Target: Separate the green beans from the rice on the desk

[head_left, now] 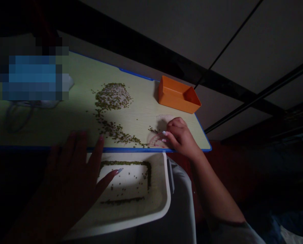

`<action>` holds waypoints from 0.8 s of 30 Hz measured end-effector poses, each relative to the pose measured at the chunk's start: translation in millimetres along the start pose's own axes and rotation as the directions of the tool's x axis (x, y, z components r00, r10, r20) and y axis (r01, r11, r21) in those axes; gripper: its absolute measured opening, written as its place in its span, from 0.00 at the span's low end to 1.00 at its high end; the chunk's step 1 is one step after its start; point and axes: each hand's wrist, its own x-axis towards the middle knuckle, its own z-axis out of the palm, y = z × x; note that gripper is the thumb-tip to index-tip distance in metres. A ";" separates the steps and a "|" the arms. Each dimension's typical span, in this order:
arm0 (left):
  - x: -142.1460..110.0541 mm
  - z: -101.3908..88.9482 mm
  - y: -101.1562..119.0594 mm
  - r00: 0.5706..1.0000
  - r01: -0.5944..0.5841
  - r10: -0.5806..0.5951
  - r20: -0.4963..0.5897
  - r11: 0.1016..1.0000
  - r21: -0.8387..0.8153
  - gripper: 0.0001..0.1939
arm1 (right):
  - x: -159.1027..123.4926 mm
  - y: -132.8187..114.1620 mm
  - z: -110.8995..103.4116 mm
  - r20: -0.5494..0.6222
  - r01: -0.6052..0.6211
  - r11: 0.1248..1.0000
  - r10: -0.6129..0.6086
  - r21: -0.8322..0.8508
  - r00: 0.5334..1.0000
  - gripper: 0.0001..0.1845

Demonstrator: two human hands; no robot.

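Head view: I am looking down on a dim, pale surface (143, 101) with a blue edge, where a pile of mixed green and whitish grains (113, 96) sits toward the far side. From it a loose trail of green grains (118, 134) slants to the near edge, ending close to the right hand (180, 135). That hand is at the near edge with its fingers curled inward, beside a clear, curved piece with a reddish rim (155, 137); I cannot tell whether they pinch it or merely rest against it. A few stray grains (153, 129) lie just beside these fingers. The left hand (71, 176) is in deep shadow, its fingers spread and reaching toward the near edge, the thumb held apart over the white tub (158, 203) (the pale nail is the brightest bit of it I can make out). Just below the edge, that tub holds more green grains, banked in dark lines along its inner sides and scattered thinly across its floor. An orange box (179, 105), open at the top, stands beyond the right hand, near the surface's far right corner.
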 end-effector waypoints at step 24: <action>-0.5 -1.6 -0.2 1.000 -0.008 0.008 -0.009 1.000 -0.011 0.52 | 15.6 -4.4 13.0 -0.044 -0.066 0.995 0.062 -0.076 0.997 0.18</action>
